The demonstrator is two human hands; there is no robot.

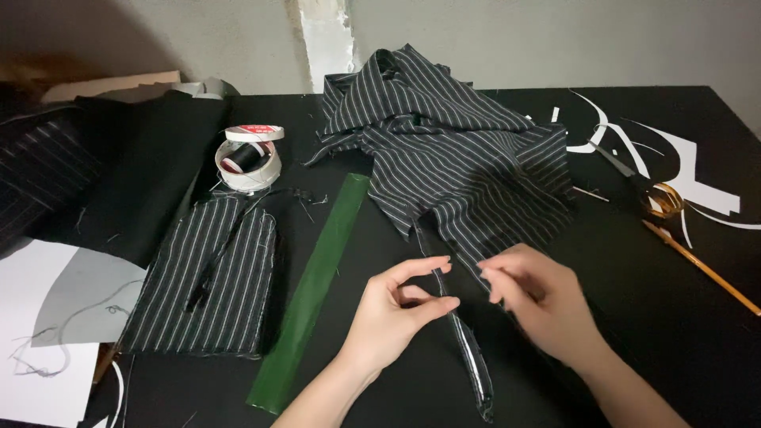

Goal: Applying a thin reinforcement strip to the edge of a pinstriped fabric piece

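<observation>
Striped strip (464, 349) in left hand (392, 309) grip

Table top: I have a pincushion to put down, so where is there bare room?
The table lies bare right of the right hand, below the pencil. A smaller bare patch lies between the green ruler and the left hand. It is crowded at the left with striped panels, tape rolls, paper, and under the striped fabric.

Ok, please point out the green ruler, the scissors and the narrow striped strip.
green ruler (317, 289), head view, middle of its length
scissors (664, 198), head view, gold handle loop
narrow striped strip (468, 349), head view, lower part
</observation>
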